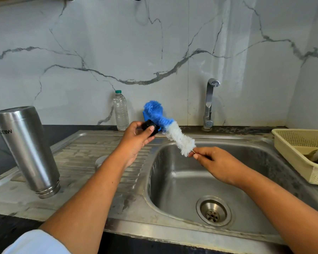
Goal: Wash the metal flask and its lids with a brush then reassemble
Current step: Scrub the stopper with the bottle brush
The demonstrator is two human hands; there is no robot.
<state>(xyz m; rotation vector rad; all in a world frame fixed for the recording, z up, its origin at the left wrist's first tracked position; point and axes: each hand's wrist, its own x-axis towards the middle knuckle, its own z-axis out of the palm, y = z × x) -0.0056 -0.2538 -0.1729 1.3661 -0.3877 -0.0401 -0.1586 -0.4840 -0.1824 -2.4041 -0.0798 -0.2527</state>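
The metal flask stands upside down, mouth on the drainboard, at the left. My left hand grips a small black lid above the drainboard's right end. My right hand pinches the wire handle of a bottle brush with blue and white bristles. The brush slants up to the left and its blue part touches the black lid. A round metal lid lies on the drainboard, partly hidden behind my left forearm.
The steel sink basin with its drain lies below my hands. A tap stands at the back. A plastic water bottle stands by the wall. A cream basket holding a cloth sits at the right.
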